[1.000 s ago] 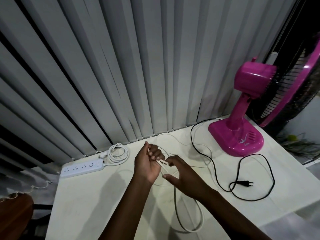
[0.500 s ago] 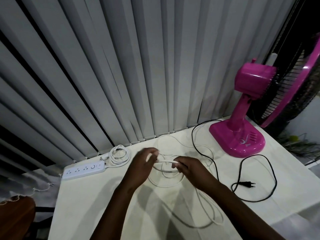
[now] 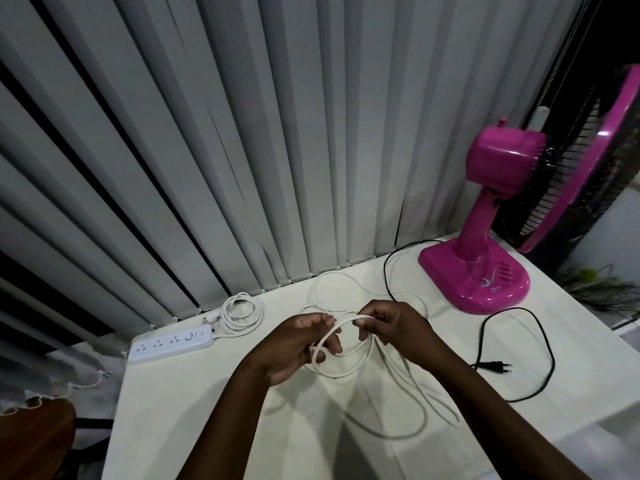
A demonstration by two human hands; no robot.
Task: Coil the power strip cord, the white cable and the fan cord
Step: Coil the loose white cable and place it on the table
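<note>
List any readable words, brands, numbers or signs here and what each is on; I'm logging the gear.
No readable text anywhere.
Fan base: a pale swirl emblem, no letters legible.
Power strip: sockets and a round button; any marking is too small to read.
White cable, black fan cord and its plug: no visible print.

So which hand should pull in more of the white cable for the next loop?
Probably the right hand. The left hand holds the loops of the white cable, while the loose length trails on the table on the right hand's side.
</note>
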